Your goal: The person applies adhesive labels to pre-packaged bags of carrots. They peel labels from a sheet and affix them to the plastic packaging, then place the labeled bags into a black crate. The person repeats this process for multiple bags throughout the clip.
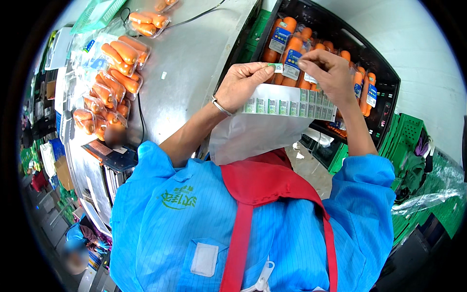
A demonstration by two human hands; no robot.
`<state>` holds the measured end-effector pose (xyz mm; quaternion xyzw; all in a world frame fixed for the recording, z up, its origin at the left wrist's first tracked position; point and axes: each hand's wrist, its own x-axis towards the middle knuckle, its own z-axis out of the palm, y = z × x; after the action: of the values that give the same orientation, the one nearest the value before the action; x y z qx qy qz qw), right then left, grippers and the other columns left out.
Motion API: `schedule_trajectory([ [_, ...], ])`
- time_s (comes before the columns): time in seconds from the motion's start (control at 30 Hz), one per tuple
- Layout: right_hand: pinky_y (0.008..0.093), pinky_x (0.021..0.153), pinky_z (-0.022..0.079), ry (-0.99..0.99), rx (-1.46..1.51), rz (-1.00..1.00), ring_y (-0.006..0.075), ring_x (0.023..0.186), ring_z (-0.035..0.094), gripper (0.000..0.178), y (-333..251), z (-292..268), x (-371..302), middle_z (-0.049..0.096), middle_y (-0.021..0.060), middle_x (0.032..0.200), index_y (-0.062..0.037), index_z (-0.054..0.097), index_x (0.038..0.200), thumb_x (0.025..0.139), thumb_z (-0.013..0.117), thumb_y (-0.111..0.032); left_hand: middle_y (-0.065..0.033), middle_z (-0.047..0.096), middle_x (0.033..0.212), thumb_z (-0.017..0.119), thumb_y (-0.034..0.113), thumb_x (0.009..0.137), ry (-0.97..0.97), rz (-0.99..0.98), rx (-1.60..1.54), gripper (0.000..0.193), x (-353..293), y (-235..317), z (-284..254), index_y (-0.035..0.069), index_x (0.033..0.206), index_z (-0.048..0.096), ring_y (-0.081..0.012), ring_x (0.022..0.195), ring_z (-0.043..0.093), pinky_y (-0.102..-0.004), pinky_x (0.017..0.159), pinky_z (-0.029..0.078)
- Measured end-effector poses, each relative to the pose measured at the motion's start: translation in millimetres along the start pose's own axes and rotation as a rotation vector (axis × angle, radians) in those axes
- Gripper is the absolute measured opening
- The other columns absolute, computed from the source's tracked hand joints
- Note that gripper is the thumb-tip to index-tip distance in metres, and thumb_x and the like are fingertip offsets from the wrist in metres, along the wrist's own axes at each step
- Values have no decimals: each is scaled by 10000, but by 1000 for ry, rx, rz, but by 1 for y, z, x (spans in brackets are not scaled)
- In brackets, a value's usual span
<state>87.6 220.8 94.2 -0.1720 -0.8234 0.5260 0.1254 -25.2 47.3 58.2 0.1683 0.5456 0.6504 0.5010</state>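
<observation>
My left hand, with a bracelet at the wrist, is closed, thumb pressed against its fingers. A small green-and-white sticker sticks out at the thumb tip. From under this hand hangs a sheet of stickers in rows on pale backing paper. To its right, my right hand has thumb and forefinger pinched together above the sheet; whether anything is between them cannot be made out. Behind both hands, a black crate holds several packs of carrots with blue-and-white labels.
On the left, a metal table bears several clear-wrapped packs of carrots, a black cable and a dark device. A green basket stands at the far left. Green crates are at the right. Another person shows at lower left.
</observation>
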Motion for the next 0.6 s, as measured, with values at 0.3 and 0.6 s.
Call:
schedule_trajectory([
  [0.3,187,480,305,-129,63,81,11,527,391,54,5,21,-6,511,-59,599,-32,621,825,805,613,-81,9,613,765,548,155,883,-126,16,71,235,4,-12,-2,7,1053,616,-32,673,536,-192,580,443],
  [0.6,187,558,419,265,362,511,66,617,518,150,117,-23,13,587,-2,739,-26,640,888,791,635,-140,-99,612,995,505,212,889,-146,-58,325,377,-7,-16,0,-38,1169,531,-119,870,558,-241,760,454],
])
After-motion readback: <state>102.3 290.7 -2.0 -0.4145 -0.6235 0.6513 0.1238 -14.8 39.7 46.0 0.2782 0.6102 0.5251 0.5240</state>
